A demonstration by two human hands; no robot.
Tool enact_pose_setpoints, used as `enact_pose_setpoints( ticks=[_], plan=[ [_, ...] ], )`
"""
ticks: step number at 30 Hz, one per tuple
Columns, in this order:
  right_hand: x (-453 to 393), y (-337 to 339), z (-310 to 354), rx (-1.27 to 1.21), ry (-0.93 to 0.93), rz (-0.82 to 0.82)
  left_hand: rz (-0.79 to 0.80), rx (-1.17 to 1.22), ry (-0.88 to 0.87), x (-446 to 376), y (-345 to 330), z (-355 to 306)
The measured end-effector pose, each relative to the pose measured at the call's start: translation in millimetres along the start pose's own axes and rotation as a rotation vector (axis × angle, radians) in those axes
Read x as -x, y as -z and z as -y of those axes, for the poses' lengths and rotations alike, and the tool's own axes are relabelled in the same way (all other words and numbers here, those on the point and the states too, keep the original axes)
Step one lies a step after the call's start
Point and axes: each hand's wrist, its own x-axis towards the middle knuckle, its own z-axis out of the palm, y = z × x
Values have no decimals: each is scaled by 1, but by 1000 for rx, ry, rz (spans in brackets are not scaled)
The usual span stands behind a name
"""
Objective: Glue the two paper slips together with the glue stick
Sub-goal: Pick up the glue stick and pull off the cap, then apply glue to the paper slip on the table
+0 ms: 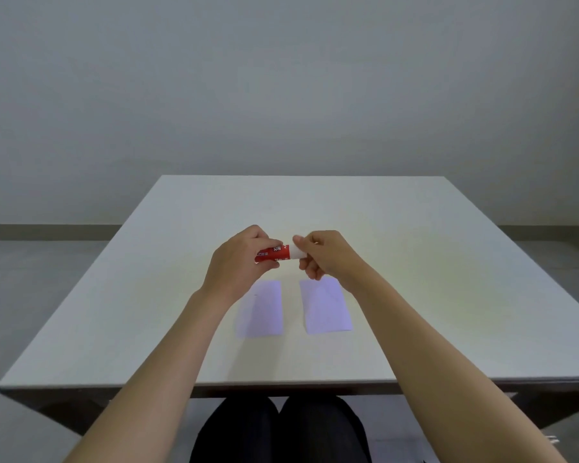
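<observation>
A red glue stick (276, 253) with a white cap (296, 251) is held level above the table, between both hands. My left hand (239, 262) grips its red body. My right hand (325, 253) pinches the white cap end. Two pale lilac paper slips lie flat on the table below the hands, side by side with a gap between them: the left slip (263, 310) is partly covered by my left wrist, and the right slip (326, 305) lies under my right hand.
The white table (415, 262) has a dark front edge close to me. My dark-clothed knees (281, 429) show under it. A plain grey wall and floor lie behind.
</observation>
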Motion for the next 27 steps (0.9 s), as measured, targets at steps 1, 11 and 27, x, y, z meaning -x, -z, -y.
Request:
enact_pose_setpoints(
  ticks=[1, 11, 27],
  plan=[
    [-2, 1, -1, -20, 40, -18, -2, -2, 12, 1, 0, 1],
    [-37, 48, -53, 320, -80, -485, -77, 411, 263, 10, 6, 19],
    [-28, 48, -68, 674, 2, -424, -155, 651, 420, 6, 4, 4]
  ],
)
